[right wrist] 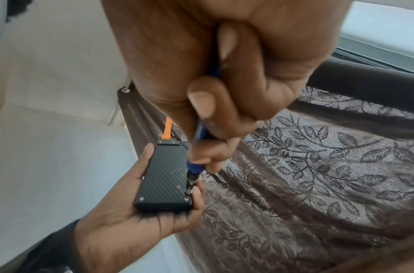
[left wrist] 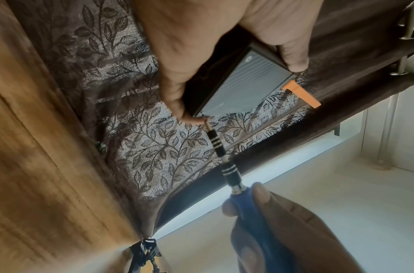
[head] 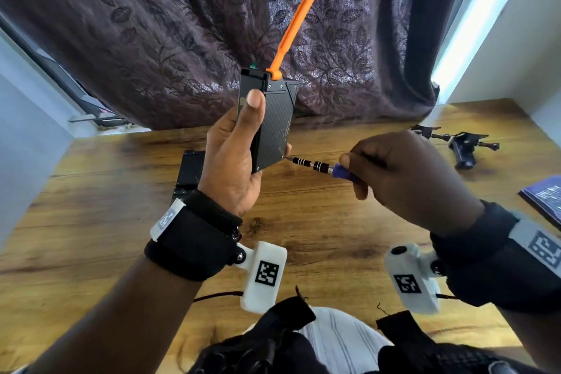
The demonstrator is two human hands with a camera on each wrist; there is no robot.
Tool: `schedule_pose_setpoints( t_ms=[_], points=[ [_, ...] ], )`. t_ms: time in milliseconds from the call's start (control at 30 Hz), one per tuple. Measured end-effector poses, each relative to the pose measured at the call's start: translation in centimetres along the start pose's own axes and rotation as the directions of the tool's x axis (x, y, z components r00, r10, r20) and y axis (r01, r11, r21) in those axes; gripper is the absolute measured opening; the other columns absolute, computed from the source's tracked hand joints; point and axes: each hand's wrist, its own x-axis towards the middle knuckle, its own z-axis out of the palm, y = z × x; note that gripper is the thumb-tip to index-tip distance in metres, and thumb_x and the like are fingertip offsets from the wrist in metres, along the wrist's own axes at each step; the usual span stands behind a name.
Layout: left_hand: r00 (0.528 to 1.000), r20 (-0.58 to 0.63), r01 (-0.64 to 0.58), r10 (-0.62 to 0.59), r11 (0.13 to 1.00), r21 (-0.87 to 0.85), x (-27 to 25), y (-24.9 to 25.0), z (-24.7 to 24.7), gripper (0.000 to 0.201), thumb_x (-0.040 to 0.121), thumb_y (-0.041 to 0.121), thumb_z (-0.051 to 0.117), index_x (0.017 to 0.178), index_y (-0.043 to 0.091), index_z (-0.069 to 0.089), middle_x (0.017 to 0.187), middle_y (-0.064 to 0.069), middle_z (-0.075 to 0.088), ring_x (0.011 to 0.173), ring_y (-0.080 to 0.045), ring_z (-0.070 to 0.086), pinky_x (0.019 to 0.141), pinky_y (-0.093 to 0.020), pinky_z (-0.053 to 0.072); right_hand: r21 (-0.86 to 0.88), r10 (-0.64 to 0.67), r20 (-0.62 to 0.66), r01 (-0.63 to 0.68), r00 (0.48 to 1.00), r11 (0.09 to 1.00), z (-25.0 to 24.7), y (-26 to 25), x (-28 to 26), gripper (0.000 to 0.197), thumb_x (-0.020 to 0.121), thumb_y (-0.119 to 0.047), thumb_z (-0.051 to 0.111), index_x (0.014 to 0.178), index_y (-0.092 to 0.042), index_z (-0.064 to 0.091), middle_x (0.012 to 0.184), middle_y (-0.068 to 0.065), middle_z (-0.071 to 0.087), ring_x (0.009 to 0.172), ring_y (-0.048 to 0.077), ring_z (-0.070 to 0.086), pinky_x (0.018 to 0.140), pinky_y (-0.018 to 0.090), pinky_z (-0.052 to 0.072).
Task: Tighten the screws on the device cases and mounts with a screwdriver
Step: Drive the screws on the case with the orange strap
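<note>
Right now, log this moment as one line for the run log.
left hand holds black case upright | right hand grips screwdriver | tip at lower corner screw | orange antenna up

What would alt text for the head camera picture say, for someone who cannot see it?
A left hand holds a black device case with an orange antenna upright above a wooden table, while the right hand grips a blue-handled screwdriver, its tip at a lower corner screw. A dark leaf-patterned curtain hangs behind.
</note>
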Motion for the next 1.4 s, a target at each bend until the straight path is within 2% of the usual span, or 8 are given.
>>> schedule_pose_setpoints(
  t_ms=[100, 200, 500, 700, 833, 1000, 1167, 1400],
  points=[
    [1.000, -0.003, -0.001, 0.001, 1.000, -0.004, 0.0, 0.1, -0.2, 0.066, 0.071, 0.062, 0.075, 0.116, 0.014, 0.070, 0.105, -0.009, 0.067, 0.091, -0.026, 0.063, 0.072, -0.040, 0.057, -0.034, -0.008, 0.032, 0.010, 0.999, 0.999, 0.0, 0.0, -0.1, 0.029, 0.076, -0.060, 0.070, 0.078, -0.032, 0.069, 0.068, -0.018, 0.067, 0.064, 0.001, 0.062, 0.058, 0.018, 0.046],
    [1.000, -0.006, 0.008, -0.008, 1.000, -0.020, -0.1, 0.1, -0.2, 0.061, 0.071, 0.061, 0.074, 0.112, 0.017, 0.073, 0.106, -0.010, 0.066, 0.093, -0.026, 0.063, 0.072, -0.041, 0.057, -0.125, -0.019, 0.046, 0.025, 0.999, 0.992, 0.1, -0.2, -0.4, 0.031, 0.070, -0.051, 0.082, 0.088, -0.034, 0.064, 0.081, -0.021, 0.065, 0.071, -0.004, 0.059, 0.067, 0.024, 0.047],
    [1.000, 0.000, 0.015, -0.015, 1.000, 0.004, -0.3, -0.5, 0.0, 0.061, 0.071, 0.063, 0.077, 0.108, 0.015, 0.073, 0.105, -0.012, 0.066, 0.090, -0.029, 0.062, 0.071, -0.041, 0.057, -0.154, -0.058, -0.037, 0.052, 0.998, 0.987, -0.7, -0.3, -0.2, 0.043, 0.094, -0.046, 0.058, 0.059, -0.021, 0.063, 0.047, -0.004, 0.059, 0.048, 0.012, 0.058, 0.055, 0.034, 0.052],
    [1.000, -0.005, 0.023, -0.023, 0.999, -0.047, -0.1, -0.6, 0.3, 0.053, 0.073, 0.059, 0.073, 0.105, 0.017, 0.075, 0.104, -0.011, 0.065, 0.091, -0.026, 0.063, 0.069, -0.040, 0.058, -0.190, -0.042, -0.018, 0.037, 0.999, 0.981, -0.9, 0.3, -0.4, 0.029, 0.072, -0.054, 0.080, 0.082, -0.032, 0.064, 0.074, -0.020, 0.062, 0.067, -0.005, 0.057, 0.058, 0.007, 0.039],
    [1.000, 0.011, 0.006, -0.006, 1.000, -0.003, 0.2, -0.4, 0.6, 0.060, 0.070, 0.062, 0.075, 0.107, 0.015, 0.073, 0.101, -0.009, 0.068, 0.091, -0.027, 0.063, 0.071, -0.040, 0.057, -0.168, -0.047, -0.082, 0.032, 0.996, 0.985, -0.9, -0.1, -0.6, 0.031, 0.085, -0.050, 0.069, 0.067, -0.025, 0.069, 0.050, -0.010, 0.060, 0.048, 0.004, 0.059, 0.054, 0.028, 0.052],
    [0.999, 0.039, -0.023, 0.021, 0.999, 0.040, 0.6, -0.1, 0.0, 0.070, 0.070, 0.065, 0.078, 0.111, 0.010, 0.069, 0.099, -0.008, 0.070, 0.086, -0.025, 0.064, 0.071, -0.040, 0.057, 0.055, 0.098, 0.108, -0.104, 0.989, 0.993, -0.2, 0.3, 0.1, 0.050, 0.095, -0.049, 0.052, 0.065, -0.012, 0.066, 0.051, 0.007, 0.064, 0.035, 0.017, 0.056, 0.043, 0.020, 0.043],
    [0.998, 0.001, -0.058, 0.058, 0.993, 0.100, 0.6, -0.5, -0.7, 0.088, 0.075, 0.063, 0.078, 0.115, -0.013, 0.058, 0.101, -0.018, 0.063, 0.085, -0.030, 0.060, 0.069, -0.041, 0.055, 0.170, 0.090, 0.177, -0.121, 0.980, 0.978, -0.3, 0.3, 0.1, 0.027, 0.098, -0.034, 0.058, 0.080, -0.020, 0.072, 0.061, 0.004, 0.068, 0.037, 0.014, 0.050, 0.043, 0.025, 0.043],
    [0.984, -0.134, 0.089, -0.115, 0.978, -0.187, 0.6, -0.5, -2.1, 0.089, 0.085, 0.070, 0.061, 0.149, 0.010, 0.051, 0.127, -0.016, 0.064, 0.105, -0.026, 0.064, 0.082, -0.047, 0.055, 0.308, 0.088, 0.110, -0.119, 0.990, 0.944, -1.0, 0.3, -0.6, 0.011, 0.094, -0.028, 0.067, 0.091, -0.027, 0.077, 0.067, 0.002, 0.071, 0.043, 0.015, 0.052, 0.044, 0.025, 0.044]
  ],
)
